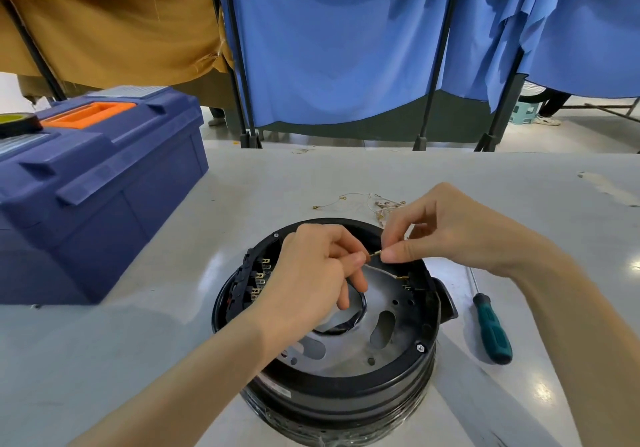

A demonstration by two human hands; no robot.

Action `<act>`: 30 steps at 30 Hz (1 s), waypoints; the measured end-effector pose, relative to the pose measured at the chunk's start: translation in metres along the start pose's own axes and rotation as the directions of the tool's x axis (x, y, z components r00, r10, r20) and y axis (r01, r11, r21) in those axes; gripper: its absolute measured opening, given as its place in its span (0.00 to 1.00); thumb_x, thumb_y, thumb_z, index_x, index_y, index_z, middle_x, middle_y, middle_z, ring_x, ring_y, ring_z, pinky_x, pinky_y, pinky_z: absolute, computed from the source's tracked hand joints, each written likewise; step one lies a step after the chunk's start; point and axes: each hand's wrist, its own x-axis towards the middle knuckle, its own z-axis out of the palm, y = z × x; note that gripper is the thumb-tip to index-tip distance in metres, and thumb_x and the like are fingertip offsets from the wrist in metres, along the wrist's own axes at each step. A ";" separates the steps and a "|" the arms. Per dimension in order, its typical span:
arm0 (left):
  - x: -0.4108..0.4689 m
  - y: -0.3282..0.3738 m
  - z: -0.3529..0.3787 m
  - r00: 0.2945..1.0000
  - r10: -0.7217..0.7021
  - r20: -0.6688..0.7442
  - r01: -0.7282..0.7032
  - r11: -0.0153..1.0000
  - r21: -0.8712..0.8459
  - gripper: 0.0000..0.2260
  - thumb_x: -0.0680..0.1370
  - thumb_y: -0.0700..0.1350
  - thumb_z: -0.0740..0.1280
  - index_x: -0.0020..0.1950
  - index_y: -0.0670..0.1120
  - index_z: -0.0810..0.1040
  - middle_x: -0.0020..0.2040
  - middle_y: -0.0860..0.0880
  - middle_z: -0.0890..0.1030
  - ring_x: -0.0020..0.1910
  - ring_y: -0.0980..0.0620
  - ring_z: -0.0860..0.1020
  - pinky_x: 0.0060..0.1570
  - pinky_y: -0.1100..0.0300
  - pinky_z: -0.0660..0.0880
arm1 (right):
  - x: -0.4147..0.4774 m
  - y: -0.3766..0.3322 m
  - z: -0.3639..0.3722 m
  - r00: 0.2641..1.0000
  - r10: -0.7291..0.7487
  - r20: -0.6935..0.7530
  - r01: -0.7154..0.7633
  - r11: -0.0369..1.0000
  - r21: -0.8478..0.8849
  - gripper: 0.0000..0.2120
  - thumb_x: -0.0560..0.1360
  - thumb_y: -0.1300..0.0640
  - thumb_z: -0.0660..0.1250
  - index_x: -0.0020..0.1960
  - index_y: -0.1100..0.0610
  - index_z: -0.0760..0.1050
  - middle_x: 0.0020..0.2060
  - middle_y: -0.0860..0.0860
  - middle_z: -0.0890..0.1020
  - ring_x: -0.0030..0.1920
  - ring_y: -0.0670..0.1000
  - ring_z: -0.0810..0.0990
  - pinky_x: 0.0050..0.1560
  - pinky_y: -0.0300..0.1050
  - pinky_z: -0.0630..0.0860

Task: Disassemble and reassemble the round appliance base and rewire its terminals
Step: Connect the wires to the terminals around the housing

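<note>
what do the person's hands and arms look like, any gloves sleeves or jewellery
Both hands are bare, with no gloves. The left hand and right hand show no rings, and the nails that show look short and unpainted. The left forearm and right forearm are uncovered to the picture's edge: no sleeve, watch, bracelet or marking in sight.
</note>
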 end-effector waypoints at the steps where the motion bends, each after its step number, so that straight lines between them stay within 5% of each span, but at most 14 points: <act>1: -0.001 0.000 0.000 1.000 -0.005 0.010 0.005 1.000 -0.001 0.08 0.79 0.37 0.65 0.41 0.44 0.80 0.31 0.47 0.83 0.21 0.52 0.72 0.29 0.65 0.71 | 0.000 -0.001 0.000 1.000 -0.001 0.009 0.002 1.000 -0.014 0.06 0.68 0.50 0.76 0.37 0.53 0.85 0.36 0.52 0.84 0.37 0.44 0.78 0.40 0.35 0.74; 6: -0.001 0.002 -0.001 0.999 -0.014 0.047 0.014 1.000 0.000 0.07 0.79 0.37 0.65 0.43 0.43 0.80 0.32 0.47 0.84 0.20 0.53 0.70 0.25 0.69 0.66 | -0.003 -0.002 0.000 0.997 0.035 0.062 -0.030 0.996 -0.087 0.05 0.75 0.54 0.72 0.41 0.54 0.84 0.36 0.49 0.84 0.36 0.42 0.78 0.40 0.33 0.74; 10: -0.001 0.004 -0.001 0.995 0.008 0.100 -0.012 0.999 0.035 0.04 0.78 0.43 0.69 0.44 0.46 0.80 0.35 0.49 0.84 0.22 0.50 0.73 0.28 0.63 0.72 | -0.001 -0.001 0.002 0.994 0.043 0.104 -0.036 0.997 -0.072 0.07 0.77 0.55 0.69 0.43 0.56 0.84 0.37 0.51 0.84 0.41 0.51 0.81 0.45 0.40 0.77; 18: 0.000 0.005 -0.003 0.990 0.021 0.137 -0.030 0.997 0.066 0.03 0.77 0.42 0.70 0.43 0.46 0.81 0.37 0.49 0.85 0.26 0.52 0.78 0.34 0.62 0.76 | -0.003 0.004 -0.003 0.980 0.058 0.191 -0.058 0.998 -0.008 0.09 0.78 0.54 0.67 0.43 0.55 0.84 0.37 0.51 0.84 0.40 0.45 0.81 0.44 0.31 0.74; 22: 0.000 0.004 -0.003 0.987 0.014 0.159 -0.044 0.982 0.184 0.03 0.76 0.43 0.71 0.43 0.47 0.83 0.27 0.52 0.81 0.20 0.59 0.73 0.27 0.73 0.68 | 0.003 0.017 -0.006 0.989 0.069 -0.128 -0.068 0.998 0.012 0.14 0.76 0.45 0.65 0.43 0.53 0.84 0.37 0.50 0.85 0.38 0.42 0.79 0.37 0.32 0.72; 25: -0.002 0.004 0.002 0.980 0.003 0.197 -0.057 0.960 0.274 0.04 0.77 0.44 0.72 0.43 0.46 0.84 0.24 0.49 0.79 0.17 0.61 0.71 0.24 0.76 0.65 | 0.011 0.031 0.001 0.940 0.126 -0.316 -0.142 0.989 -0.029 0.09 0.77 0.47 0.67 0.47 0.51 0.83 0.42 0.46 0.85 0.38 0.40 0.79 0.34 0.29 0.73; 30: -0.001 0.001 0.020 0.994 -0.012 0.107 -0.033 0.912 0.409 0.06 0.76 0.46 0.71 0.41 0.48 0.84 0.29 0.51 0.80 0.31 0.56 0.81 0.40 0.60 0.78 | 0.021 0.047 0.022 0.926 0.169 -0.337 -0.196 0.979 -0.047 0.08 0.77 0.48 0.69 0.53 0.49 0.80 0.49 0.45 0.81 0.44 0.45 0.80 0.38 0.28 0.74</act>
